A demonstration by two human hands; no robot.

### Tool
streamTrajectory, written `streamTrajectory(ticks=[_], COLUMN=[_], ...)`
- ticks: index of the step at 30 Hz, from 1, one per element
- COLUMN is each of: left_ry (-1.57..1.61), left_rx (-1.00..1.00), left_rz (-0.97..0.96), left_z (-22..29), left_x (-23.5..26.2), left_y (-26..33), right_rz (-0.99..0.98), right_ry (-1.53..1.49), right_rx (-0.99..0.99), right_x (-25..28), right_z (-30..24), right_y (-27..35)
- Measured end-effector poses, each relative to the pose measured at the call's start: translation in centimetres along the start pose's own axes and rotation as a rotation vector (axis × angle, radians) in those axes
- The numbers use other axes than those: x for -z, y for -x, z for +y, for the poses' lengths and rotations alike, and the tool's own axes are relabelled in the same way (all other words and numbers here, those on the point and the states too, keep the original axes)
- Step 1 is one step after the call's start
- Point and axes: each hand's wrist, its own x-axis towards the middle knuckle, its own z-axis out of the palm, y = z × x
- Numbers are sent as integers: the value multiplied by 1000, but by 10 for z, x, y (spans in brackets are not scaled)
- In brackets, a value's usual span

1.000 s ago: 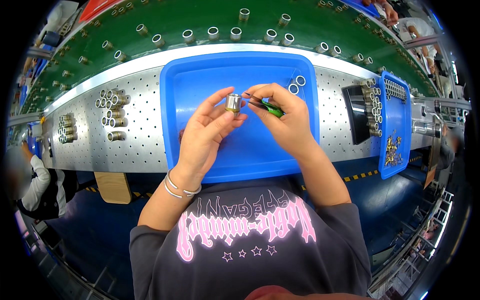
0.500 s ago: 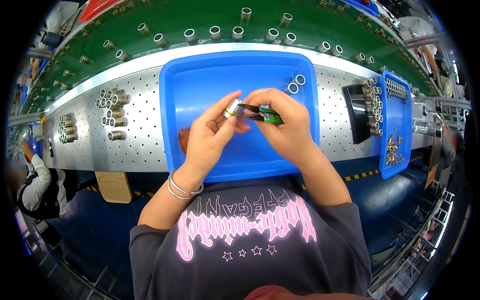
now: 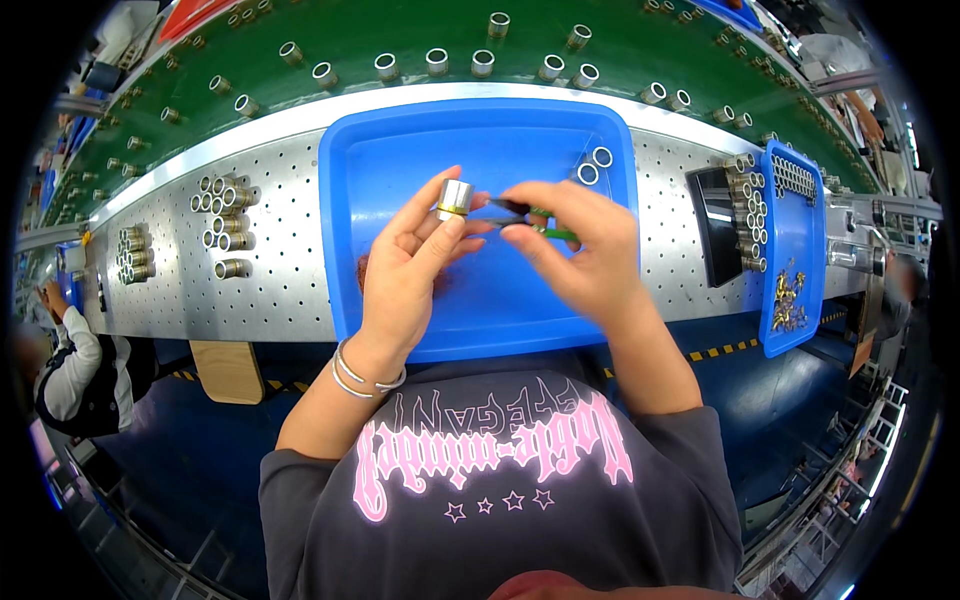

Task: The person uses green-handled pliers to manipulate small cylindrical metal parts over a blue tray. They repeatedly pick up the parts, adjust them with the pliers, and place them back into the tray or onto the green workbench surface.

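In my left hand (image 3: 400, 270), fingers and thumb grip a short silver metal sleeve (image 3: 457, 194) with a yellowish band near its lower end. The sleeve stands nearly upright above the blue tray (image 3: 480, 106). My right hand (image 3: 590, 245) is closed on a pair of green-handled pliers (image 3: 562, 236). Their dark jaws point left toward the sleeve, a little apart from it, and are slightly blurred. Beneath my left hand, partly hidden, lies a reddish-brown wiry bundle (image 3: 440, 282). Two metal sleeves (image 3: 588, 174) stand at the tray's right far corner.
Groups of sleeves (image 3: 232, 197) stand on the perforated metal bench (image 3: 285, 215) at left. At right are a dark flat tray (image 3: 715, 230), more sleeves (image 3: 752, 215) and a blue bin (image 3: 768, 320) with small brass-coloured parts (image 3: 788, 300). Beyond runs a green belt (image 3: 340, 40) carrying sleeves.
The pliers have drawn back to the right from the sleeve. My left hand has tipped the sleeve more upright and shifted slightly left. Sleeves on the belt have moved a little right.
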Motion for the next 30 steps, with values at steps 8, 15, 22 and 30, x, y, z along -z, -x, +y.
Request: streamTrajectory(ticks=[8,15,22,30], left_ry=[-9,-3,-5,-47], left_rx=[-43,-41,-35,-74], left_rz=[-28,-32,-38,4], left_z=[3,3,2,1], left_x=[-1,-3,-5,2], left_y=[3,4,4,0], right_rz=[12,-4,-11,4], right_ry=[13,-10,-22,-135], right_rx=[-34,-47,-55,-201], right_x=[-10,-11,-10,-4], right_z=[7,6,10,9], right_y=[4,4,6,3])
